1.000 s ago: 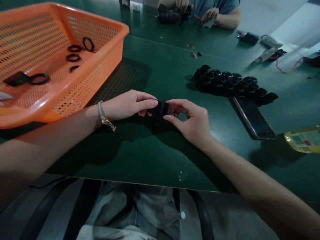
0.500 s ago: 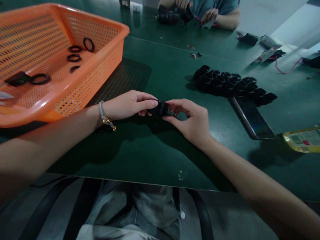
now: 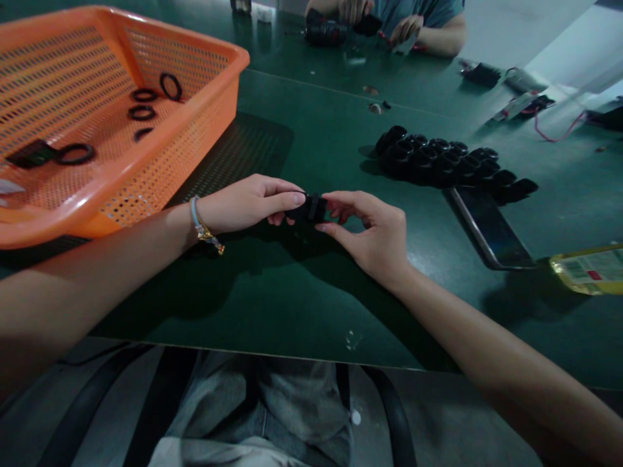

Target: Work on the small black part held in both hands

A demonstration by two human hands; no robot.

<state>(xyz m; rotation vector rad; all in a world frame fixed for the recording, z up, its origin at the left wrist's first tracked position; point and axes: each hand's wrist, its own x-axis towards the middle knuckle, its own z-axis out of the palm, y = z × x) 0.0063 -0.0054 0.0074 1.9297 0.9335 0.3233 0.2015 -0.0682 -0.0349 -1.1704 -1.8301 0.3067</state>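
Between my two hands is a small black cylindrical part (image 3: 314,207) with a raised band around it, held just above the green table (image 3: 292,292). My left hand (image 3: 260,200) pinches its left end, thumb on top. The fingertips and thumb of my right hand (image 3: 374,233) close on its right end. My fingers hide both ends of the part. To the right of my hands, several black tubular pieces (image 3: 438,159) stand packed together on the table.
An orange perforated basket (image 3: 195,117) at the left contains several black rings (image 3: 142,113). At the right lie a phone (image 3: 491,227) and a yellow-edged package (image 3: 588,269). Across the table, another person's hands (image 3: 406,29) work near a black power drill (image 3: 325,32).
My hands keep nearly the same grip on the black part. The view has shifted very slightly. Across the table, the other person's dark object has tilted.
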